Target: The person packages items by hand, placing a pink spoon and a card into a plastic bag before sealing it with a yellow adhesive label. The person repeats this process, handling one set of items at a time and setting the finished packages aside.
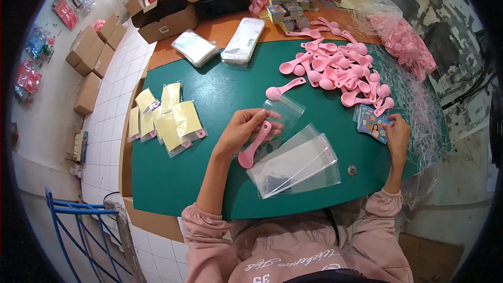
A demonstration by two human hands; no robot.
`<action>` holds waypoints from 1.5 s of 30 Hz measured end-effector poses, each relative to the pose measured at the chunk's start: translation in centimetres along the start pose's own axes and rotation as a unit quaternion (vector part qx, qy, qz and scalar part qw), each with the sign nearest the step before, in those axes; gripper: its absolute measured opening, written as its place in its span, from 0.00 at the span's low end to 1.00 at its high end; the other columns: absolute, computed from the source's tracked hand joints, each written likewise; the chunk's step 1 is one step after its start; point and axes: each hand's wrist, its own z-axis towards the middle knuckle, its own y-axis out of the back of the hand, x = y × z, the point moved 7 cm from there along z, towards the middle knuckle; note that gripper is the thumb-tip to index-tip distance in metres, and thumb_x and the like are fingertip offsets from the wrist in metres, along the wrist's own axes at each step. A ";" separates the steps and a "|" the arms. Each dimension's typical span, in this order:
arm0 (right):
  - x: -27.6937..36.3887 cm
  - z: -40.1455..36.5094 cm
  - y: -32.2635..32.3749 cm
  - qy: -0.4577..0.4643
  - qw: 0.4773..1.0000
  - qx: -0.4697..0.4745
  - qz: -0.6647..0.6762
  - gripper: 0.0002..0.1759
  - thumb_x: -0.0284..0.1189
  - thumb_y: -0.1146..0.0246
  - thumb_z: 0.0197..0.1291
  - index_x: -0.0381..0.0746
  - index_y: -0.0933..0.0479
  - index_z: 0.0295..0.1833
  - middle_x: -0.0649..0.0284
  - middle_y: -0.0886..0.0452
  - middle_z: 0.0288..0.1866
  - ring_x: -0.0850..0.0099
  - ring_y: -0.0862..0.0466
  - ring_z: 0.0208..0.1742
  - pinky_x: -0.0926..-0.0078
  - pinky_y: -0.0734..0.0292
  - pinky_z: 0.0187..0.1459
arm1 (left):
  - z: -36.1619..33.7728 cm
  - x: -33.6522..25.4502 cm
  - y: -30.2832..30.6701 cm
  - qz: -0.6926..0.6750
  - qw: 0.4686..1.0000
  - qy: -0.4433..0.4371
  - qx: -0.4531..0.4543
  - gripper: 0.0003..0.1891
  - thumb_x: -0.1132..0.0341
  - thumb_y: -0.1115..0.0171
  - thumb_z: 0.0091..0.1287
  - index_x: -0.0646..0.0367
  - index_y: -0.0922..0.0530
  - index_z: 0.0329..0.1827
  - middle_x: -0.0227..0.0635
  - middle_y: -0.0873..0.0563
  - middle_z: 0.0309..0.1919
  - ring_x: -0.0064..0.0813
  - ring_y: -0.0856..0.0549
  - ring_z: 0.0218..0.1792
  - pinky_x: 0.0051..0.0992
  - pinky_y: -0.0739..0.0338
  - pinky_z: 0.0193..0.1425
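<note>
My left hand (pixel 245 130) is closed on a pink measuring spoon (pixel 254 145) and a clear plastic bag (pixel 288 111). The spoon's bowl hangs down over the edge of a stack of clear bags (pixel 298 165) on the table. Another pink scoop (pixel 285 88) lies just beyond this hand. On the right, my right hand (pixel 396 133) pinches the edge of a printed card (pixel 373 127) at a small fanned pile. A heap of pink scoops (pixel 340 65) lies above the cards.
Filled bags with yellow cards (pixel 170 118) lie at left on the green table (pixel 225 194). Two stacks of clear bags (pixel 243 41) stand at the back, near an open carton (pixel 165 18). Plastic wrap (pixel 414 110) covers the right edge; a small round metal piece (pixel 351 170) lies near the front.
</note>
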 end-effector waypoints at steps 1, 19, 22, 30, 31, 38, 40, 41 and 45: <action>0.6 0.1 0.6 0.018 0.999 -0.026 -0.017 0.11 0.29 0.41 0.53 0.32 0.25 0.37 0.49 0.22 0.30 0.51 0.22 0.33 0.61 0.29 0.36 | -0.1 -0.1 0.1 0.001 1.000 -0.002 -0.003 0.19 0.60 0.56 0.71 0.70 0.25 0.48 0.47 0.17 0.37 0.27 0.16 0.35 0.22 0.19 0.38; 17.8 -1.0 -2.9 0.173 0.873 0.302 0.343 0.06 0.26 0.43 0.59 0.36 0.26 0.40 0.68 0.25 0.20 0.84 0.29 0.17 0.84 0.37 0.17 | 0.2 1.0 -0.7 0.147 0.988 0.020 0.042 0.18 0.59 0.50 0.69 0.67 0.21 0.40 0.32 0.17 0.31 0.15 0.21 0.30 0.16 0.25 0.35; 18.0 -1.1 -2.2 0.194 0.882 0.302 0.304 0.07 0.27 0.43 0.58 0.35 0.26 0.40 0.64 0.25 0.19 0.81 0.28 0.17 0.81 0.36 0.19 | 0.1 1.1 -1.2 0.182 0.982 0.031 0.049 0.17 0.59 0.49 0.69 0.67 0.20 0.39 0.28 0.18 0.29 0.13 0.24 0.28 0.16 0.27 0.33; 17.2 -0.7 -0.8 0.165 0.912 0.188 0.325 0.07 0.25 0.42 0.56 0.34 0.25 0.40 0.61 0.23 0.22 0.80 0.26 0.20 0.80 0.34 0.22 | 0.1 0.6 -2.3 0.096 0.991 -0.004 0.089 0.18 0.61 0.51 0.69 0.70 0.22 0.43 0.37 0.16 0.35 0.20 0.19 0.34 0.19 0.24 0.40; 17.3 -0.7 -0.7 0.166 0.912 0.188 0.325 0.07 0.25 0.42 0.56 0.34 0.25 0.40 0.61 0.23 0.22 0.80 0.26 0.20 0.80 0.34 0.22 | 0.1 0.7 -2.3 0.096 0.991 -0.005 0.089 0.18 0.61 0.51 0.69 0.70 0.22 0.43 0.37 0.16 0.35 0.20 0.19 0.34 0.19 0.24 0.40; 17.0 -0.8 -0.7 0.137 0.903 0.179 0.366 0.07 0.25 0.42 0.56 0.33 0.26 0.39 0.60 0.24 0.21 0.79 0.27 0.21 0.78 0.34 0.24 | 0.0 0.6 -2.3 0.098 0.992 -0.005 0.084 0.18 0.59 0.51 0.69 0.68 0.21 0.41 0.32 0.17 0.32 0.15 0.22 0.32 0.16 0.26 0.36; 17.7 -1.3 -0.4 0.180 0.898 0.178 0.360 0.07 0.25 0.42 0.56 0.33 0.26 0.39 0.59 0.24 0.21 0.78 0.28 0.21 0.77 0.34 0.24 | 0.1 0.7 -2.1 0.127 0.989 -0.005 0.075 0.18 0.60 0.51 0.69 0.68 0.21 0.40 0.31 0.18 0.31 0.14 0.23 0.32 0.15 0.28 0.37; 18.3 -1.7 -0.6 0.194 0.901 0.211 0.327 0.07 0.25 0.42 0.56 0.33 0.26 0.39 0.59 0.24 0.22 0.78 0.28 0.21 0.77 0.34 0.25 | 0.1 0.6 -2.1 0.136 0.987 -0.010 0.079 0.17 0.60 0.50 0.69 0.68 0.21 0.39 0.29 0.18 0.30 0.12 0.25 0.31 0.15 0.29 0.35; 19.1 -2.0 -0.6 0.242 0.899 0.233 0.281 0.06 0.25 0.42 0.57 0.34 0.26 0.39 0.61 0.25 0.21 0.79 0.29 0.19 0.80 0.35 0.22 | 0.1 0.9 -2.2 0.126 0.988 -0.023 0.089 0.17 0.60 0.49 0.68 0.67 0.20 0.37 0.25 0.20 0.27 0.11 0.27 0.28 0.15 0.31 0.31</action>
